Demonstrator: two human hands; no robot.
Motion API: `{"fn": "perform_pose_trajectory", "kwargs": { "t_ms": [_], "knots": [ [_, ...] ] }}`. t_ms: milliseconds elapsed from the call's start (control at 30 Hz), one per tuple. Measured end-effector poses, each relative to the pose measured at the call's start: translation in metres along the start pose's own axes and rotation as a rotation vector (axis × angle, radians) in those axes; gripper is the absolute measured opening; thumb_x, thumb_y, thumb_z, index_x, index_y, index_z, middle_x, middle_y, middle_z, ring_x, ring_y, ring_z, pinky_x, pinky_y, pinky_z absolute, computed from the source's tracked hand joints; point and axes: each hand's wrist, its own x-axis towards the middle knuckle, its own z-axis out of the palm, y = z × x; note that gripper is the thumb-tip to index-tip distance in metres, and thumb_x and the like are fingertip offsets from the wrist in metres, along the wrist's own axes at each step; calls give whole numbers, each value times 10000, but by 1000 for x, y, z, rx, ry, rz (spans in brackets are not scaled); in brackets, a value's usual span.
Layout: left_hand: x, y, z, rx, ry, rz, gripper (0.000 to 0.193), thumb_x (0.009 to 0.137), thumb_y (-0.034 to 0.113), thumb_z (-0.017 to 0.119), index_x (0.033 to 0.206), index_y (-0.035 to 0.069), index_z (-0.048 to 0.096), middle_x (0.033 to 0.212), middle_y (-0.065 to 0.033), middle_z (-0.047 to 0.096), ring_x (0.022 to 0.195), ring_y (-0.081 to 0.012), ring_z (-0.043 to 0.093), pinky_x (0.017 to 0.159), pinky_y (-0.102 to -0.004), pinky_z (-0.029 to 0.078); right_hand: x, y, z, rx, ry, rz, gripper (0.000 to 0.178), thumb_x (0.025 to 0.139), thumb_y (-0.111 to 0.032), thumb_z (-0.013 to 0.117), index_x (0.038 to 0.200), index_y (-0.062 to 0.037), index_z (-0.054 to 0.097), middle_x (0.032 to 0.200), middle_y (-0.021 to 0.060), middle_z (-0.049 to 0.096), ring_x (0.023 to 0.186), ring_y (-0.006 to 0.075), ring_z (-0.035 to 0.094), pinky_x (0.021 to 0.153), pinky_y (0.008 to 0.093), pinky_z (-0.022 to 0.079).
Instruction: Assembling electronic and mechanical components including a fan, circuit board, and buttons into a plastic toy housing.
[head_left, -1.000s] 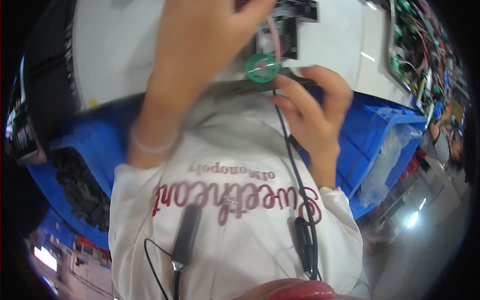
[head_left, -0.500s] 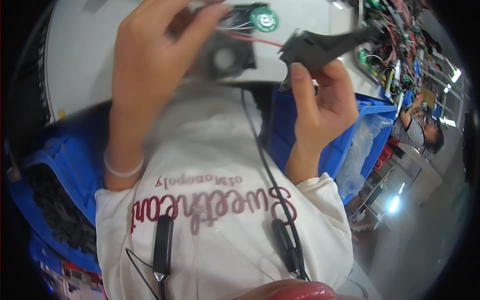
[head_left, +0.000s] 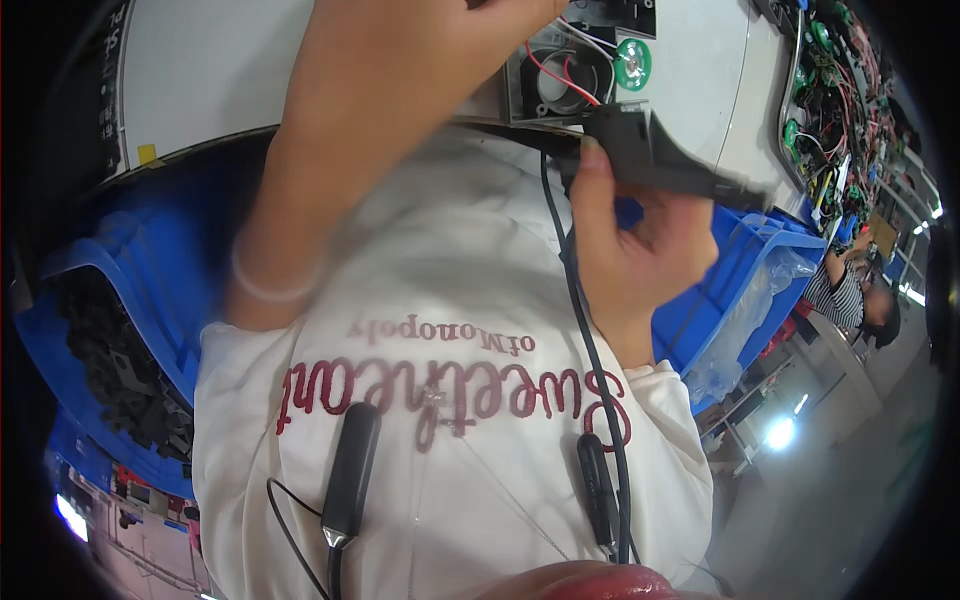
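Observation:
My right hand (head_left: 650,245) pinches a dark grey plastic housing piece (head_left: 650,155), long and tapering to the right, between thumb and fingers. Red and white wires (head_left: 562,75) run near its left end from a black plastic casing (head_left: 525,90) with a round opening, which lies on the white table. A small green round speaker (head_left: 632,65) with thin wires sits beside that opening. Over the table, my left hand (head_left: 430,50) reaches up and right toward the casing. Its fingertips are cut off by the upper edge, so what they touch is hidden.
A blue bin (head_left: 150,300) of dark plastic parts (head_left: 115,350) stands at my left. Another blue bin (head_left: 690,320) with a clear plastic bag (head_left: 755,300) is at my right. Wired assemblies (head_left: 835,110) crowd the far right of the table. Beyond sits a person in stripes (head_left: 840,295).
My left hand has moved right and up, its fingers now mostly out of view. The grey housing piece has turned in my right hand, its long end now lower. The view has shifted.

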Motion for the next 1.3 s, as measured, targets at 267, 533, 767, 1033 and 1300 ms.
{"fn": "perform_pose_trajectory", "kwargs": {
  "t_ms": [267, 533, 767, 1033, 1300],
  "knots": [
    [-1, -1, 0, -7, 12, 27, 148, 819, 76, 681, 892, -49, 651, 739, -64, 585, 574, -67, 498, 511, -195, 383, -4, -13, 6, -44, -108, -6, 120, 753, 21, 687, 862, 14, 637, 689, 72, 597, 491, 162, 571, 458, 250, 429],
    [-5, -10, -2, 0, -26, 144, 153, 820, 89, 687, 879, -50, 659, 727, -72, 596, 575, -71, 509, 506, -189, 383, -11, -19, 8, -53, -115, 112, 140, 741, 10, 686, 737, -14, 548, 606, 92, 535, 423, 217, 474, 421, 276, 382],
    [-5, -3, -3, -59, -50, 122, 143, 808, 74, 696, 876, -48, 665, 709, -69, 595, 575, -63, 511, 501, -177, 376, -17, -23, 7, -38, -168, 194, 151, 745, 3, 692, 751, -20, 543, 620, 94, 550, 435, 236, 502, 436, 277, 413],
    [1, -35, 21, -769, 49, 433, 147, 802, 78, 696, 884, -43, 674, 706, -68, 605, 574, -72, 513, 506, -189, 377, -23, -15, 12, 49, -133, 187, 149, 729, 38, 693, 763, -7, 554, 600, 94, 539, 413, 221, 492, 420, 268, 407],
    [-8, -13, -5, -109, -102, 112, 150, 817, 99, 688, 870, -41, 676, 715, -64, 608, 588, -69, 518, 511, -184, 378, -27, -14, 12, 45, -100, 132, 168, 738, 12, 712, 783, 2, 550, 634, 95, 567, 444, 226, 514, 445, 266, 426]
  ]
}}
